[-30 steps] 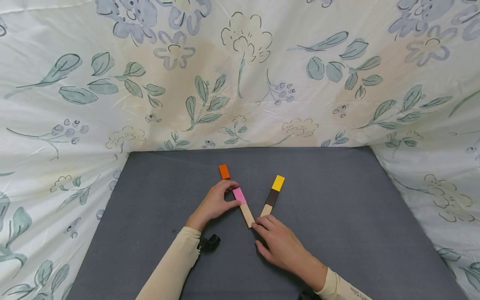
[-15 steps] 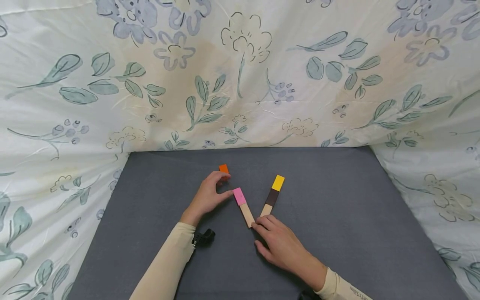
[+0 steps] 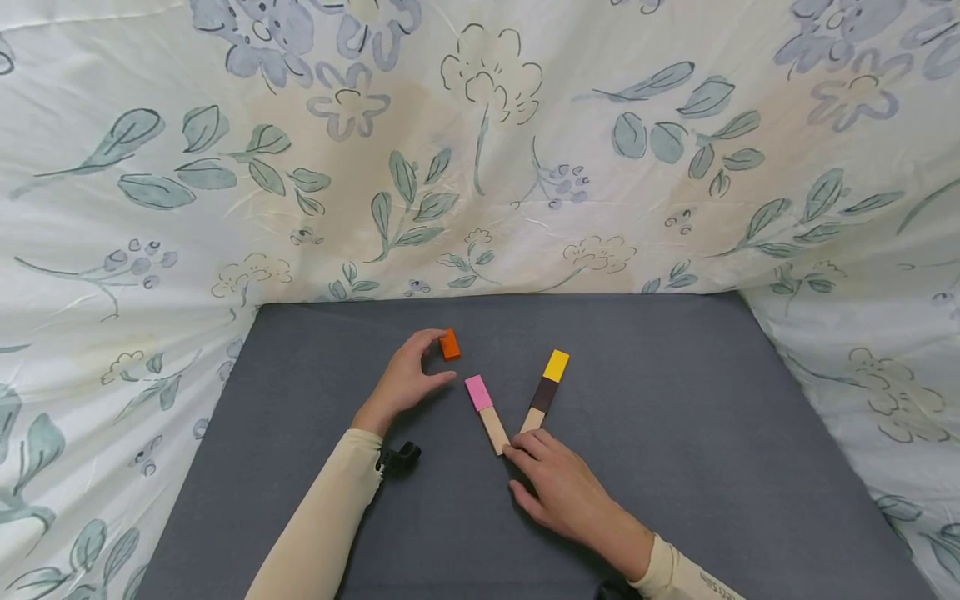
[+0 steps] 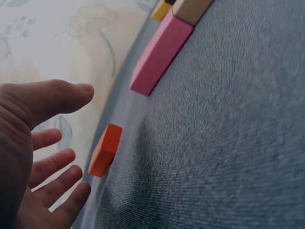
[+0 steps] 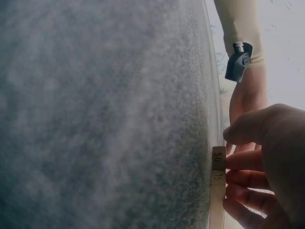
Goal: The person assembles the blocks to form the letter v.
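Note:
My left hand (image 3: 403, 379) is beside an orange block (image 3: 451, 345), thumb and fingers spread apart with nothing between them. In the left wrist view, the same orange block (image 4: 106, 150) lies just past the fingertips. A pink block (image 3: 477, 393) joins end to end with a plain wood block (image 3: 493, 431), forming a slanted row. Another row runs up to the right: a plain wood block (image 3: 532, 420), a dark brown block (image 3: 543, 395) and a yellow block (image 3: 557, 366). My right hand (image 3: 562, 483) rests its fingertips at the near ends of both rows, thumb held apart.
A dark grey cloth (image 3: 675, 433) covers the table. Floral fabric (image 3: 487, 167) hangs behind it and along both sides. In the right wrist view, number marks show on the wood blocks (image 5: 218, 164). A black device (image 3: 401, 458) is strapped to the left wrist.
My left hand has left the pink block and moved away and to the left, to the orange block. The right hand and both rows have stayed in place.

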Demonstrator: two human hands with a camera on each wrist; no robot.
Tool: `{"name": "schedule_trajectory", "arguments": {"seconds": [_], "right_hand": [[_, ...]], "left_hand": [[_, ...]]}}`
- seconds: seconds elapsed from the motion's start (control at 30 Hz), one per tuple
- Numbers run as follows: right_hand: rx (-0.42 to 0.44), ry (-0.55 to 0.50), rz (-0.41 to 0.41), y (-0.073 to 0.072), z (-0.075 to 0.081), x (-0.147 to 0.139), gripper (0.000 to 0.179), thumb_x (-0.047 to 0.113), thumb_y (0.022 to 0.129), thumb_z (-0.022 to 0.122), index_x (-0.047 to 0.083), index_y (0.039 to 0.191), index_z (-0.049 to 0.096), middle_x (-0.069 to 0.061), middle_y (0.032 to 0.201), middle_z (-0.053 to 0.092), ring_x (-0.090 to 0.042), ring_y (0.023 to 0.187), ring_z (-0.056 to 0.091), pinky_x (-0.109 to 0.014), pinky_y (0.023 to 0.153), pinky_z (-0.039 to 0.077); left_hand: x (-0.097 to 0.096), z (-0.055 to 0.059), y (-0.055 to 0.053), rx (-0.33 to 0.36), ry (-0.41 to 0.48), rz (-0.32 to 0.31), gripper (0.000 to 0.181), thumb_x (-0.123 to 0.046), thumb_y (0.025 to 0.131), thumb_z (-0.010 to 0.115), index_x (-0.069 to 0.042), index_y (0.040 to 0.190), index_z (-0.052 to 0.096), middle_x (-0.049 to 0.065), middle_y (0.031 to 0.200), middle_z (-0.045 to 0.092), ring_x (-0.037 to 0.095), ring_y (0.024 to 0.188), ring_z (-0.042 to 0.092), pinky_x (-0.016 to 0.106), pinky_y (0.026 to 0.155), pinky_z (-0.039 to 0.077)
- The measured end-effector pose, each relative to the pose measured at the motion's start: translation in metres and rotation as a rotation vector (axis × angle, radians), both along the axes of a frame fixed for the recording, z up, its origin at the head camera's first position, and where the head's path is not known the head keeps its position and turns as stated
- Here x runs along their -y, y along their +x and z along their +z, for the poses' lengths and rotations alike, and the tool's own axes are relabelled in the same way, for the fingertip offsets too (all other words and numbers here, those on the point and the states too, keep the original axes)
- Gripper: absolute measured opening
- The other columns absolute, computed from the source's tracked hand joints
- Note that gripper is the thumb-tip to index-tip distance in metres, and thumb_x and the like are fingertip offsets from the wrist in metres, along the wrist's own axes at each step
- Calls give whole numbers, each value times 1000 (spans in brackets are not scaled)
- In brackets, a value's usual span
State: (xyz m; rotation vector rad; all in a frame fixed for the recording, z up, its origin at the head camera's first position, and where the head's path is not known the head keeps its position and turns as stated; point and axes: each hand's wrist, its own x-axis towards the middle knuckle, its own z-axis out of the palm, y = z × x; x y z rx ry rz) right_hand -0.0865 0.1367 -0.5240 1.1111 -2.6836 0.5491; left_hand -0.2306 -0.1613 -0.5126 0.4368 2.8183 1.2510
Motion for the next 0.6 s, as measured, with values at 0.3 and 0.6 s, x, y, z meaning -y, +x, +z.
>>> {"name": "schedule_trajectory", "arguments": {"seconds": [0.3, 0.6], "right_hand": [[17, 8, -7, 0, 1, 0, 40, 25, 93, 86, 8, 129, 77, -3, 124, 66, -19, 114, 59, -39, 96, 58], [30, 16, -12, 1, 2, 0, 40, 24, 94, 85, 8, 129, 77, -2, 123, 65, -18, 114, 58, -38, 96, 58]], "left_hand": [[2, -4, -19, 34, -14, -12, 76, -25, 93, 89, -15, 159, 53, 12, 164, 48, 37, 139, 55, 56, 118, 43], [2, -5, -34, 36, -38, -41, 75, -20, 94, 88, -12, 159, 52, 11, 159, 52, 34, 140, 54, 51, 121, 41]]}}
